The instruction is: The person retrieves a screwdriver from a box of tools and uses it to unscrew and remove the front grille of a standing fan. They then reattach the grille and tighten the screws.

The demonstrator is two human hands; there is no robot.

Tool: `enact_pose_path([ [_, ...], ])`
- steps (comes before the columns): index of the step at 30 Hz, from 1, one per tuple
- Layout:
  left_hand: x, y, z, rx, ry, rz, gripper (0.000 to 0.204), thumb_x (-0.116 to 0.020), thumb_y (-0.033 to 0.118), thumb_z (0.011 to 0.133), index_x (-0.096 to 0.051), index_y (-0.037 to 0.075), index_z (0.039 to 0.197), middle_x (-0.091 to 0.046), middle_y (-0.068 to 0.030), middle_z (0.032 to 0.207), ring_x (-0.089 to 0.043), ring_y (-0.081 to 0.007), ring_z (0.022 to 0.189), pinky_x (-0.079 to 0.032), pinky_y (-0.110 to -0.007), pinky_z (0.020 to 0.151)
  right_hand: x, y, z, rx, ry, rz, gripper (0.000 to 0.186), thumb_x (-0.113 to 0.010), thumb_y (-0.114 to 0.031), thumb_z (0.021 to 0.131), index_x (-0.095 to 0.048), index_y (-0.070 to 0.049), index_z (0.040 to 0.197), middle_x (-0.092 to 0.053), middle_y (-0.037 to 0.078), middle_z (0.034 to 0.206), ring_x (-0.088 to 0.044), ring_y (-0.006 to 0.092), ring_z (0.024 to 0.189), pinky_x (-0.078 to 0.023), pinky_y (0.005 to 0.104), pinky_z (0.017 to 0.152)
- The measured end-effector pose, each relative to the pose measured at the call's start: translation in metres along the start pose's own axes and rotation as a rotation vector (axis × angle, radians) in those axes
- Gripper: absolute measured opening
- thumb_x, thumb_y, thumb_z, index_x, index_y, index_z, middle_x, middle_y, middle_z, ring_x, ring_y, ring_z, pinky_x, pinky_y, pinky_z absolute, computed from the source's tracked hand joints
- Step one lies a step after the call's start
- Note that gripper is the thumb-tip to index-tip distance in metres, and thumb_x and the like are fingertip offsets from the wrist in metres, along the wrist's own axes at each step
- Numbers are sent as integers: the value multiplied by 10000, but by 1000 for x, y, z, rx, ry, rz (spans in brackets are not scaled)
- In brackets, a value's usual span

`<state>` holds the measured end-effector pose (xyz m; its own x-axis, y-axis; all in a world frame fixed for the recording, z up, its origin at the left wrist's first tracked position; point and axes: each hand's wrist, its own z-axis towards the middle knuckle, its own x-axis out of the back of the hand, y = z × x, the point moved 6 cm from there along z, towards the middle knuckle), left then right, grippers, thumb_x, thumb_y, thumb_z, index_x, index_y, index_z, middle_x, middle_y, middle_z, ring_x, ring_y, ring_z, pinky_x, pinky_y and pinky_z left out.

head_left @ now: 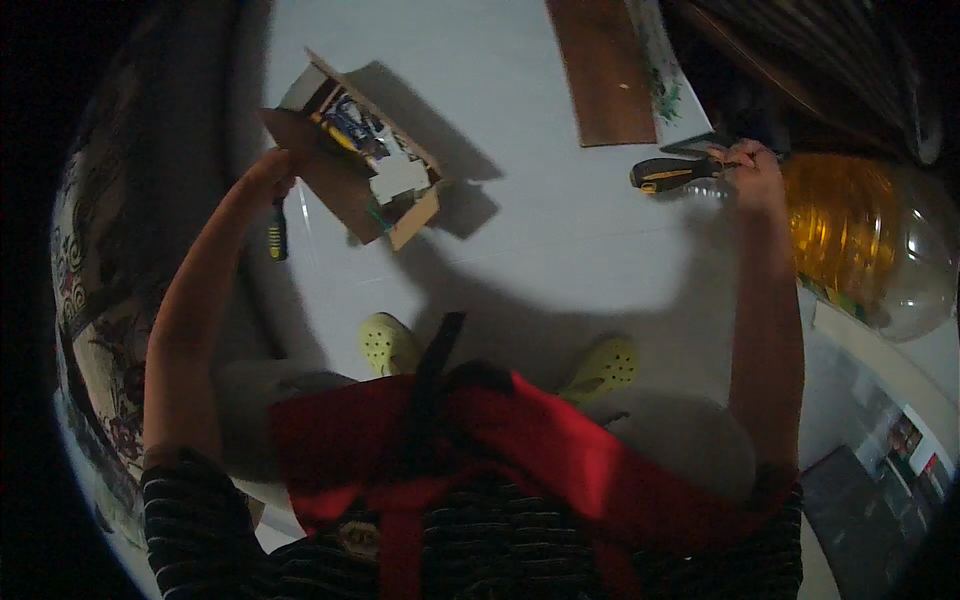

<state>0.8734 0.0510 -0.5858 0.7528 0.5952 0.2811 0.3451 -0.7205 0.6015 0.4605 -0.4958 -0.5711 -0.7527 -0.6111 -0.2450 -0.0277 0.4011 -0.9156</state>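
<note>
On the left, an open cardboard box (335,185) stands tilted on the floor, with several mixed small items inside, among them yellow and blue pieces. My left hand (275,172) is closed at the edge of its near-left flap. Right below that hand shows a black handle with yellow marks (278,232); whether the hand also holds it I cannot tell. Over on the right, my right hand (750,165) pinches the shaft end of a screwdriver (665,176). Its thick black and yellow handle points left. The fingers hide the tip.
Beyond the screwdriver lies a brown cardboard panel (605,80) beside a white one with a green print (675,90). A large clear bottle of amber liquid (845,225) is close to my right forearm. Yellow-green clogs (388,343) are on my feet. Dark patterned fabric (95,330) borders the left.
</note>
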Motion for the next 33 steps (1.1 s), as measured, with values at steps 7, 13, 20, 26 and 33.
enact_pose_path([
  [7, -22, 11, -5, 10, -27, 199, 226, -559, 298, 777, -533, 112, 651, -408, 32, 503, -268, -46, 374, -188, -218, 335, -48, 40, -76, -473, 25, -203, 325, -548, -226, 842, -536, -25, 1096, -570, 15, 771, -511, 103, 646, -403, 236, 583],
  [13, -31, 17, -25, 14, -131, 73, 215, -534, 337, 808, -521, 123, 795, -424, 43, 597, -281, -36, 408, -203, -199, 342, -238, 43, -104, 3, -779, -1227, 487, -524, -420, 837, -508, -26, 1123, -594, 139, 724, -587, 236, 650, -452, 358, 600],
  [20, -37, 12, -15, -57, -142, -46, 221, -567, 336, 782, -527, 119, 802, -385, 59, 559, -277, -34, 409, -196, -203, 343, -361, 95, -59, 415, -814, -1515, 335, -579, -337, 785, -564, -41, 943, -604, 201, 781, -587, 365, 778, -464, 453, 692],
  [26, -86, 98, -43, -413, -214, 190, 106, -529, 225, 806, -552, 122, 796, -371, 47, 515, -308, -56, 390, -220, -230, 354, -302, 43, -51, 302, -694, -1297, 251, -547, -241, 802, -573, -14, 906, -611, 179, 829, -580, 362, 784, -464, 412, 698],
  [33, -220, 208, -32, -382, -232, 5, 203, -503, 255, 837, -593, 75, 819, -363, 46, 510, -311, -54, 428, -224, -221, 375, -165, -42, -38, 195, -241, -1413, 291, -510, -259, 830, -573, -51, 1023, -607, 190, 899, -576, 363, 825, -447, 411, 733],
])
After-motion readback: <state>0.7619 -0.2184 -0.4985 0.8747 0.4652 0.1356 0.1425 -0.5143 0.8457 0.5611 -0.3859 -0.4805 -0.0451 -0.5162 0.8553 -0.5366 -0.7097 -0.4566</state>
